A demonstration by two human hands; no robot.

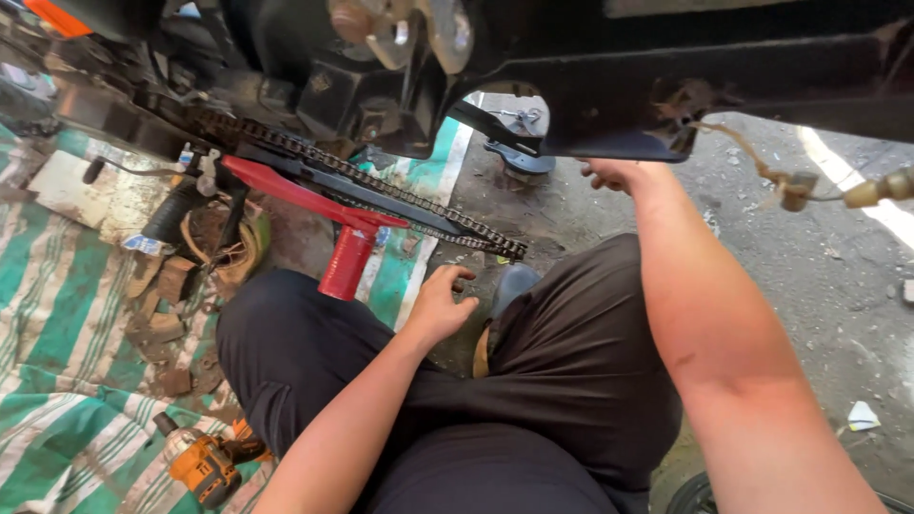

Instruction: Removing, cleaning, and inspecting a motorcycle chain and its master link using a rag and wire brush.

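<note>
I squat beside a motorcycle's black swingarm and frame [666,76]. A drive chain [381,186] hangs loose along it, its end sagging near my knee. My left hand [440,303] is low between my knees, fingers slightly curled and apart, just below the chain's end and holding nothing that I can see. My right hand [609,174] reaches up under the black frame. Its fingertips are hidden behind the metal, so its grip is unclear.
A red stand [347,257] props the bike at centre left. An orange cordless driver [205,464] lies on the green and white striped tarp [57,314]. Rusty parts and a black grip [171,211] lie left. Grey concrete floor [819,276] spreads right.
</note>
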